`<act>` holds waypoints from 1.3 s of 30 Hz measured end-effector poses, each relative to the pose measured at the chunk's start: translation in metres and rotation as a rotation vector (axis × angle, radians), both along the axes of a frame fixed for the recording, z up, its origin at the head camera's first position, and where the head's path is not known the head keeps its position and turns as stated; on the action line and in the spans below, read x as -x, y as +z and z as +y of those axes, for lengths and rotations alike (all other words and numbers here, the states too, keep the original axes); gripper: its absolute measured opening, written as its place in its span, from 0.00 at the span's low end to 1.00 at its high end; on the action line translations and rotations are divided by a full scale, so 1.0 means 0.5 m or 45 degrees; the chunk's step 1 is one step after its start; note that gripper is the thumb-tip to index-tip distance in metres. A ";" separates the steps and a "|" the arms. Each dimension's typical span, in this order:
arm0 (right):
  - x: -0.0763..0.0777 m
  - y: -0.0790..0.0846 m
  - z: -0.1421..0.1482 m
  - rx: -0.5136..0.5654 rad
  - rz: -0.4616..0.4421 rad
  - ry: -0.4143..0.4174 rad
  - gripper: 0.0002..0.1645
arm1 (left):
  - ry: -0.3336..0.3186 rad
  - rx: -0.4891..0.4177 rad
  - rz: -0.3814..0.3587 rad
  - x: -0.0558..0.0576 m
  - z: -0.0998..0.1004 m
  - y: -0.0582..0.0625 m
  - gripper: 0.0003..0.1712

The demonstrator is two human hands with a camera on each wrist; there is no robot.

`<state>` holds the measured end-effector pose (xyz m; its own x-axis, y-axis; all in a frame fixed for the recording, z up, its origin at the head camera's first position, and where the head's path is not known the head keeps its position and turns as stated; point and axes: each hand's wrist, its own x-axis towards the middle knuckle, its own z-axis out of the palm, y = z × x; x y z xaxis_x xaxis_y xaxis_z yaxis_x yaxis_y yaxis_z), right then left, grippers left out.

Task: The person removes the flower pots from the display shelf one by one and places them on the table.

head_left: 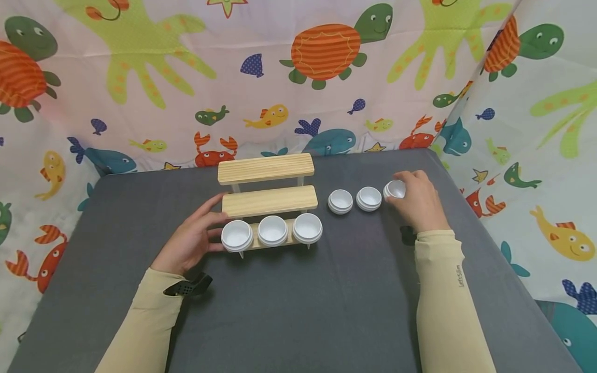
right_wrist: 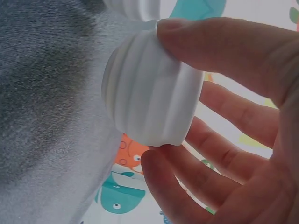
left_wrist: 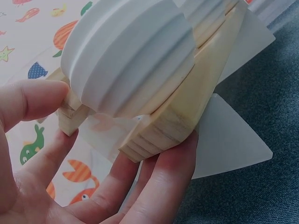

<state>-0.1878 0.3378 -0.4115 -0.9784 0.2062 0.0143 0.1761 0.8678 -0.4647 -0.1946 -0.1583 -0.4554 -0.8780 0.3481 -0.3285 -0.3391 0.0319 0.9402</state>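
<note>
My wooden stand [head_left: 269,201] could tip if I tug it.
My left hand [head_left: 192,239] grips its end, and my right hand [head_left: 420,202] pinches the last white cup [head_left: 396,189] in the row beside it. A jolt could slide the three cups [head_left: 272,230] off the low step [head_left: 290,230]. If my pinch slips, I could bump the next cup [head_left: 369,199].

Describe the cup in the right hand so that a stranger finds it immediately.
On the grey table, right of the wooden stand, three white cups form a row. Yours is the rightmost cup, the only one the right hand holds.
</note>
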 end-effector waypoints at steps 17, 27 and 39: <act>0.010 -0.022 0.008 0.017 0.003 0.001 0.36 | -0.002 0.003 -0.003 0.003 0.003 0.005 0.40; 0.018 -0.028 0.007 -0.009 0.011 0.005 0.37 | -0.008 0.004 0.001 0.005 0.002 0.011 0.40; 0.027 -0.043 0.011 -0.022 0.009 0.007 0.41 | -0.003 0.003 0.004 0.001 0.001 0.007 0.40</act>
